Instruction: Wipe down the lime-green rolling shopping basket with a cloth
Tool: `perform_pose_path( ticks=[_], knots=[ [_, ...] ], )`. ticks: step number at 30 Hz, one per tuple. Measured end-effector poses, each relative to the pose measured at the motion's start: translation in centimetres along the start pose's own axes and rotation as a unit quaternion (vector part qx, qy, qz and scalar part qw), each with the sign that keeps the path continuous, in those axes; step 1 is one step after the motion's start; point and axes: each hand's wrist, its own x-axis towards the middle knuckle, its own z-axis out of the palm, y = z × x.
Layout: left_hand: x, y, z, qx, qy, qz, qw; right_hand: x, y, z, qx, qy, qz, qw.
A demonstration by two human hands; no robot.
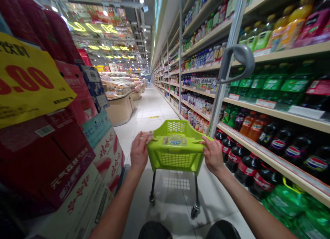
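A lime-green shopping cart (176,160) stands on the tiled aisle floor straight ahead of me, its basket looking bare inside. My left hand (139,152) is closed round the cart's handle bar at the left end, with what looks like a slip of paper pinched under the fingers. My right hand (212,154) is closed round the right end of the same bar. Both forearms reach in from the bottom edge.
Stacked red and white cartons (77,156) with a yellow price sign (28,80) line the left. Shelves of soft-drink bottles (273,142) run along the right, with a grey metal post and hook (233,65). The aisle floor (152,108) stretches ahead towards display counters (120,106).
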Motion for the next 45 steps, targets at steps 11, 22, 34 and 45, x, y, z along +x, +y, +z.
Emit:
perform_pose_path(
  ticks=[11, 22, 34, 45],
  knots=[
    [0.0, 3.8, 1.4, -0.042, -0.061, 0.112, 0.991, 0.0, 0.7, -0.4, 0.001, 0.007, -0.002, 1.000],
    [-0.4, 6.7, 2.7, -0.082, -0.091, 0.121, 0.985, 0.1, 0.9, -0.2, 0.005, 0.003, 0.004, 1.000],
    [0.1, 8.2, 3.2, -0.091, -0.106, 0.128, 0.982, 0.1, 0.6, 0.4, 0.002, 0.009, -0.005, 1.000],
    [0.7, 5.0, 2.1, -0.053, -0.081, 0.019, 0.995, 0.0, 0.9, 0.4, -0.003, 0.030, 0.021, 0.999]
  ],
)
